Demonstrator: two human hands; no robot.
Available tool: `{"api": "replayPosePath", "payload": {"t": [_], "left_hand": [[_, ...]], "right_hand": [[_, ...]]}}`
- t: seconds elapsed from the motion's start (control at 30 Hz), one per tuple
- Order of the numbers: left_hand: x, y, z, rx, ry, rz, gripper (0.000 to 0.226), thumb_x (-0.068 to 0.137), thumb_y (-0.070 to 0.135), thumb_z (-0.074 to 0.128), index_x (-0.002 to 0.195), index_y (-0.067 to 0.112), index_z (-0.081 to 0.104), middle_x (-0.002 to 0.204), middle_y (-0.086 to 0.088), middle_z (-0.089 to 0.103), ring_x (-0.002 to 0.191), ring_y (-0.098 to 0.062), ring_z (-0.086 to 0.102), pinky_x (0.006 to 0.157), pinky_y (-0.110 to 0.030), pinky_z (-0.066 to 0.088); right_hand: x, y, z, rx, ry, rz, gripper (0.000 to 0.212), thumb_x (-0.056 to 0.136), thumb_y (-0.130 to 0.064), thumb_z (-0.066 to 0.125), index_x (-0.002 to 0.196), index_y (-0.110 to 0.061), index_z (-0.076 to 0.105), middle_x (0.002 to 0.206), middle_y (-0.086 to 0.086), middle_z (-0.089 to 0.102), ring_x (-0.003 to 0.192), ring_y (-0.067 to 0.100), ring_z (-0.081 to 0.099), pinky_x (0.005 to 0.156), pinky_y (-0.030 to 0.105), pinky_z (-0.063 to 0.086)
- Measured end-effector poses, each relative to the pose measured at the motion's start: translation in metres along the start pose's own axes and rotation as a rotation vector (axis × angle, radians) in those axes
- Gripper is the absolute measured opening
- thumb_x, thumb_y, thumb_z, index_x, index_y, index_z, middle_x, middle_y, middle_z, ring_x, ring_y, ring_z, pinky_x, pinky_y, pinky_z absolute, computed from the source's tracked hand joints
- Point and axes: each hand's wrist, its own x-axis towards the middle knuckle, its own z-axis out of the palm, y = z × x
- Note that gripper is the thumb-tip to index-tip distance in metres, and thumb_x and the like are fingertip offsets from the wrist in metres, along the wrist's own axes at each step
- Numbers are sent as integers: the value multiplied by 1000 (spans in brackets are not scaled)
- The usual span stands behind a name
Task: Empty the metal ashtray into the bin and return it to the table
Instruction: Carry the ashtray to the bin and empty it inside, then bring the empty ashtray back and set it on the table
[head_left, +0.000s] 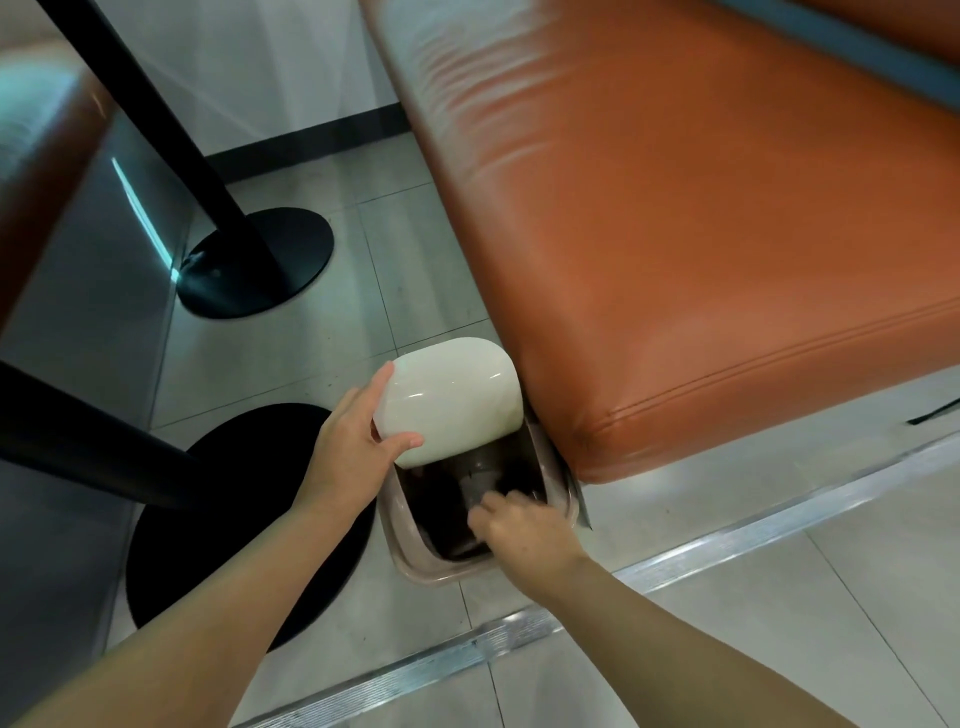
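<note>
The bin (415, 564) stands on the tiled floor (322, 332), pressed against the corner of the orange bench seat (675, 249), and its glossy white lid (449, 405) is tipped up and back. The left hand (358, 441) grasps that lid by its near edge, thumb under the lip and fingers flat along the side, so the dark opening stays clear. The right hand (519, 525) is curled and reaches down into the mouth of the bin; it is blurred, and I cannot tell from this view whether it is clenched on the metal ashtray or has let go. A grey rounded shape (480, 475) shows in the dark just beyond the fingers and may be the ashtray turned over, but that is uncertain. Judged as a thin metal dish, it should be light, stiff and in no danger of breaking, though smooth and likely dusty with ash, so it could slip or rattle down into the liner if held loosely. The rim is the sensible place to hold it, pinched between thumb and fingers, with the bowl kept away from the palm. No worktop surface is in view here, only two black pedestal bases (260, 260) on the floor to the left.
</note>
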Motion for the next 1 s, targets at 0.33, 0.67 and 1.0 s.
{"api": "replayPosePath", "payload": {"t": [0.33, 0.67, 1.0], "left_hand": [[1, 3, 0, 12, -29, -38, 80, 68, 13, 74, 138, 21, 35, 101, 1, 44, 103, -29, 50, 95, -40, 42], [-5, 13, 1, 12, -39, -203, 71, 78, 18, 65, 140, 14, 30, 137, -15, 42, 123, -30, 46, 105, -42, 38], [-75, 91, -35, -507, 109, -468, 28, 88, 17, 52, 113, 11, 63, 102, -6, 69, 93, -17, 62, 85, -29, 49]], "right_hand": [[-10, 4, -4, 92, 3, 24, 25, 85, 2, 40, 106, -6, 51, 111, 14, 54, 100, 32, 51, 65, 35, 31], [-24, -5, -42, 1004, 356, 490, 25, 88, -10, 53, 72, -29, 46, 72, -11, 57, 75, 13, 56, 75, 33, 47], [-59, -34, -138, 1383, 346, 681, 11, 87, -12, 55, 85, -22, 53, 90, 9, 67, 86, 23, 64, 86, 47, 53]]}}
